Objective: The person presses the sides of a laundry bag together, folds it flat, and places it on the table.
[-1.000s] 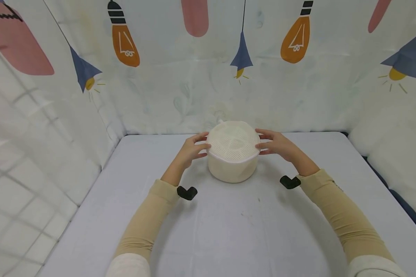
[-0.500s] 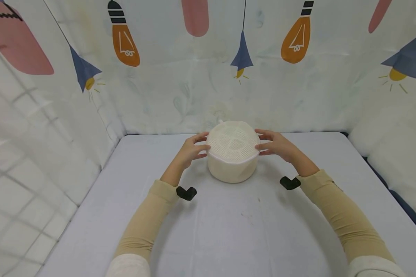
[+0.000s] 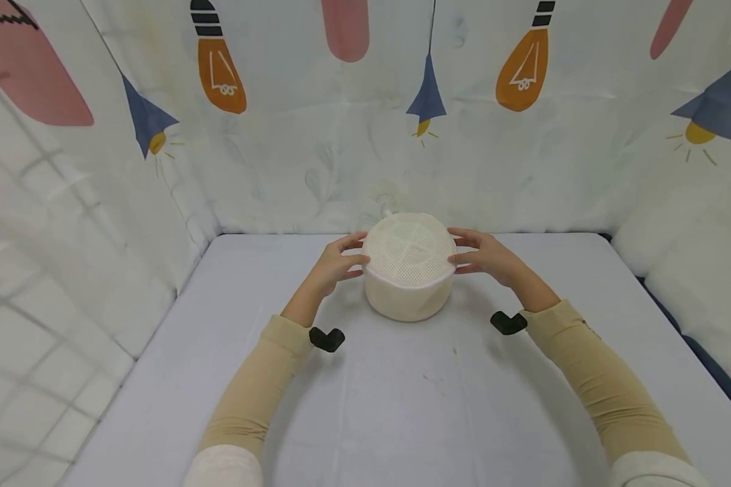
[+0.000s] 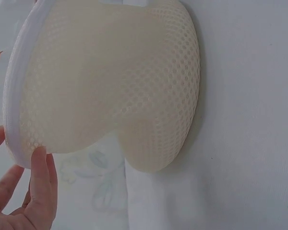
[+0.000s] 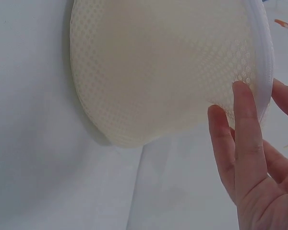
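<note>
A cream mesh bag [image 3: 409, 301] stands upright on the white table [image 3: 402, 406], between the two hands. The left hand [image 3: 332, 264] grasps its white rim [image 4: 13, 91] on one side, fingers bent at the edge; the right hand [image 3: 492, 258] grasps the opposite side likewise. Below the grip, the mesh wall sags inward. Behind each hand, nearer the person, are a black piece [image 3: 327, 340] and a tan sleeve [image 3: 250, 379]. Beyond the grip hangs a lamp-printed white cloth [image 3: 353, 155].
</note>
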A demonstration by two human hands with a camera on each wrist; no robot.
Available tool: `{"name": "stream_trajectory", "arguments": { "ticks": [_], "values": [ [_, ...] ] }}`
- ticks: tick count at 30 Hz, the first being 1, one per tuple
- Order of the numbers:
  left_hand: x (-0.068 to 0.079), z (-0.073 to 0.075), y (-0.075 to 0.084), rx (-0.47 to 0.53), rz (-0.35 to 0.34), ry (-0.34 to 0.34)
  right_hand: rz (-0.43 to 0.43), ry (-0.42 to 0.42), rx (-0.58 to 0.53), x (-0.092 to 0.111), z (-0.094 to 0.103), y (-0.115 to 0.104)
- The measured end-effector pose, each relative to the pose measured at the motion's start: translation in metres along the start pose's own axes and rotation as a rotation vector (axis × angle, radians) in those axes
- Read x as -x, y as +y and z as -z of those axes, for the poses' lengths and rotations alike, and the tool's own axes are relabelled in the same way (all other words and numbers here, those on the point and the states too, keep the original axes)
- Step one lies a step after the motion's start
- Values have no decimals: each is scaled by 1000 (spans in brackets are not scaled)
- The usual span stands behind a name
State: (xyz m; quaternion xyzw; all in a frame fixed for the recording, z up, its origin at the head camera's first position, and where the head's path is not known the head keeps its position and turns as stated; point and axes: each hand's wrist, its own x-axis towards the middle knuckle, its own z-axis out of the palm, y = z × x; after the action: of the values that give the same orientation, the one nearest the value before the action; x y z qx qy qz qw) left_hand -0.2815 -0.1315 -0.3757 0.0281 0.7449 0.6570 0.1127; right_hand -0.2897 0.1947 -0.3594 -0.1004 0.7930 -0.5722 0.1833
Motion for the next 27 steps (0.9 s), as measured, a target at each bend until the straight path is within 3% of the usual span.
{"name": "stream_trajectory", "arguments": {
  "ticks": [27],
  "values": [
    [0,-3,-5,-1,27,26,3,-18,-24,-2,0,9]
  ]
}}
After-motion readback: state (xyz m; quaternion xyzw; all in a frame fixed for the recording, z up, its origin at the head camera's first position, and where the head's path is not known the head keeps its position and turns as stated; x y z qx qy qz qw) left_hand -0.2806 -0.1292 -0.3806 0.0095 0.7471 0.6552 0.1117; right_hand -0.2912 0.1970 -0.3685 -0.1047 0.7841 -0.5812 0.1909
